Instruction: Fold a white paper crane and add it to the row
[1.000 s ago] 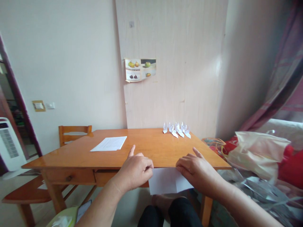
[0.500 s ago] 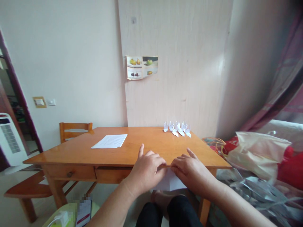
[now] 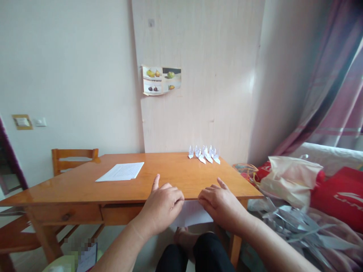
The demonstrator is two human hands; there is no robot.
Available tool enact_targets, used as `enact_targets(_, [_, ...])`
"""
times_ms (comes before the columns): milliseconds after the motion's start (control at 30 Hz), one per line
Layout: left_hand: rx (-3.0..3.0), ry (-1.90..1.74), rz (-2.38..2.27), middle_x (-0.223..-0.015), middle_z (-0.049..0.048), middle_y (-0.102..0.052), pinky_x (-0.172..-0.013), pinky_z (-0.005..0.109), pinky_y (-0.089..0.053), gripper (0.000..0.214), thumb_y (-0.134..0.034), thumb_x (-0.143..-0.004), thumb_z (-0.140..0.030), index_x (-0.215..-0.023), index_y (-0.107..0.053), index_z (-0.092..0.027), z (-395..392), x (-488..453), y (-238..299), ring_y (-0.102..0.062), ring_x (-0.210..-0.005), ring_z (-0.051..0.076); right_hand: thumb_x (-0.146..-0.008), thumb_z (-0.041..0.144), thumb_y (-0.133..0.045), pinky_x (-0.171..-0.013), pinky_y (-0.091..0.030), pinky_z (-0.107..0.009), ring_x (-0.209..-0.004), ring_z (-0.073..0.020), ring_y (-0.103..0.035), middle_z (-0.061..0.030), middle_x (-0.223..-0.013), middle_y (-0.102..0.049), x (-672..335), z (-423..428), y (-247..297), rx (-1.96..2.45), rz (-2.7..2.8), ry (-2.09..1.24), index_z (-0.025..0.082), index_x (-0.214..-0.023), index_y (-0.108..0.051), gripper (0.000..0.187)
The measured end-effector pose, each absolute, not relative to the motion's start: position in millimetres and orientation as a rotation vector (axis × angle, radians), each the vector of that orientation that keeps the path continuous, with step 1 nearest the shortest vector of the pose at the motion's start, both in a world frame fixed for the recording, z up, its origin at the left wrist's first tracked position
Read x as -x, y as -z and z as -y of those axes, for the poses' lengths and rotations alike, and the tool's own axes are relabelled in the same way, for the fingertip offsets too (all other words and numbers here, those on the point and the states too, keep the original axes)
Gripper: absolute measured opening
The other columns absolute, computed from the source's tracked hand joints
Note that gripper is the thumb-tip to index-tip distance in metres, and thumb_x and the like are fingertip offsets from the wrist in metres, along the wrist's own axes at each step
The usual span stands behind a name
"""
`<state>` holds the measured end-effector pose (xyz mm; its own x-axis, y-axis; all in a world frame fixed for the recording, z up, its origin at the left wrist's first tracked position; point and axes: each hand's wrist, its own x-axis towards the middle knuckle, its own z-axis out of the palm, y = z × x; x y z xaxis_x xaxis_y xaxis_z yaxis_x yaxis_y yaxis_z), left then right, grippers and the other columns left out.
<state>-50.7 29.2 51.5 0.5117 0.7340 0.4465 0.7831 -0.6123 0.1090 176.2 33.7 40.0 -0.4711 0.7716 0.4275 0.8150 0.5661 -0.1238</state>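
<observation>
A sheet of white paper [image 3: 193,213] hangs at the near edge of the wooden table [image 3: 167,177], stretched between my two hands. My left hand [image 3: 163,206] pinches its left side, thumb below and fingers curled over the top, the little finger raised. On the other side my right hand [image 3: 218,202] grips the paper in the same way. Parts of the sheet's sides are hidden behind the hands. Several folded white paper figures [image 3: 204,154] stand in a cluster at the table's far right.
A stack of printed paper [image 3: 120,172] lies on the table's left part. A wooden chair [image 3: 75,153] is behind it and a wooden stool [image 3: 14,238] at lower left. Bags, including a cream one [image 3: 290,179] and a red one [image 3: 340,198], crowd the right side.
My hands have moved apart along the paper, so more of the sheet shows between them. The view has turned slightly to the right.
</observation>
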Motion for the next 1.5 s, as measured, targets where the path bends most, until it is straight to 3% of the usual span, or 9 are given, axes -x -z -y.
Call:
enact_targets(133, [2.649, 0.712, 1.412, -0.078, -0.0038, -0.069, -0.118, 0.064, 0.006, 0.021, -0.051, -0.093, -0.025, -0.076, -0.065, -0.024, -31.8, 64.8, -53.3, -0.061, -0.087, 0.019, -0.097, 0.027, -0.05, -0.106, -0.029, -0.049, -0.083, -0.0191, -0.064, 0.0003, -0.082, -0.072, -197.0, -42.0, -37.9, 1.31, 2.33, 0.073, 0.023, -0.083, -0.068, 0.023])
enact_targets(300, [2.692, 0.812, 1.652, -0.078, -0.0043, -0.07, -0.119, 0.063, 0.003, 0.021, -0.05, -0.091, -0.03, -0.078, -0.066, -0.023, -41.4, 77.9, -51.3, -0.063, -0.08, 0.017, -0.094, 0.028, -0.045, -0.072, -0.042, -0.032, -0.076, -0.0198, -0.062, -0.0031, -0.077, -0.069, -225.5, -57.9, -26.2, 1.385, 2.191, -0.05, 0.022, -0.078, -0.064, 0.026])
enact_targets(367, [2.736, 0.87, 1.772, -0.077, -0.0046, -0.069, -0.119, 0.061, -0.011, 0.022, -0.05, -0.091, -0.033, -0.081, -0.066, -0.022, -47.0, 80.9, -49.8, -0.063, -0.076, 0.017, -0.094, 0.031, -0.044, -0.068, -0.042, -0.032, -0.072, -0.0193, -0.061, -0.0026, -0.074, -0.068, -232.8, -64.1, -19.7, 1.375, 2.163, -0.157, 0.021, -0.078, -0.063, 0.027])
enact_targets(467, [2.836, 0.977, 1.905, -0.078, -0.0011, -0.068, -0.092, 0.042, -0.048, 0.025, -0.052, -0.089, -0.04, -0.082, -0.065, -0.019, -56.4, 83.1, -46.9, -0.062, -0.074, 0.018, -0.095, 0.041, -0.045, -0.073, -0.047, -0.034, -0.079, -0.0212, -0.064, -0.0045, -0.082, -0.071, -235.3, -71.6, -9.9, 1.307, 2.099, -0.382, 0.021, -0.085, -0.066, 0.031])
enact_targets(633, [3.008, 1.061, 1.97, -0.08, 0.0013, -0.066, -0.06, 0.025, -0.044, 0.028, -0.054, -0.086, -0.043, -0.085, -0.063, -0.017, -75.6, 80.5, -44.6, -0.059, -0.071, 0.016, -0.094, 0.057, -0.049, -0.092, -0.052, -0.04, -0.104, -0.0261, -0.066, -0.0108, -0.111, -0.072, -222.2, -81.8, 1.4, 1.092, 1.869, -0.911, 0.018, -0.114, -0.068, 0.049])
enact_targets(833, [3.185, 0.83, 1.92, -0.086, 0.0024, -0.066, -0.061, 0.024, -0.045, 0.03, -0.058, -0.082, -0.044, -0.09, -0.064, -0.016, -109.5, 70.1, -44.0, -0.06, -0.073, 0.015, -0.087, 0.056, -0.062, -0.087, -0.054, -0.036, -0.099, -0.0234, -0.067, -0.0086, -0.108, -0.072, -203.1, -99.5, 4.8, 1.033, 1.583, -1.193, 0.017, -0.125, -0.063, 0.054])
enact_targets(1000, [3.217, 0.712, 1.901, -0.086, 0.0035, -0.07, -0.061, 0.025, -0.047, 0.029, -0.059, -0.08, -0.042, -0.09, -0.067, -0.016, -140.7, 61.3, -40.5, -0.063, -0.072, 0.016, -0.08, 0.049, -0.067, -0.064, -0.047, -0.027, -0.067, -0.0153, -0.06, -0.0004, -0.074, -0.066, -196.3, -119.0, 8.4, 1.144, 1.492, -1.145, 0.016, -0.092, -0.067, 0.036])
enact_targets(1333, [2.783, 0.817, 1.774, -0.111, 0.0035, -0.073, -0.107, 0.049, -0.038, 0.023, -0.056, -0.088, -0.031, -0.106, -0.067, -0.023, -199.5, 44.0, -25.4, -0.063, -0.109, 0.025, -0.072, 0.044, -0.066, -0.051, -0.034, -0.025, -0.054, -0.0122, -0.049, 0.0014, -0.061, -0.059, -201.8, -181.3, 16.8, 1.31, 1.346, -0.995, 0.015, -0.085, -0.067, 0.032])
enact_targets(1500, [2.768, 0.768, 1.537, -0.115, 0.0053, -0.073, -0.104, 0.042, -0.043, 0.026, -0.056, -0.087, -0.023, -0.109, -0.069, -0.023, -209.9, 37.8, -2.9, -0.063, -0.109, 0.024, -0.074, 0.035, -0.064, -0.051, -0.038, -0.024, -0.058, -0.014, -0.057, -0.0028, -0.069, -0.066, -205.9, -212.0, 26.4, 1.381, 1.299, -0.939, 0.014, -0.087, -0.07, 0.025])
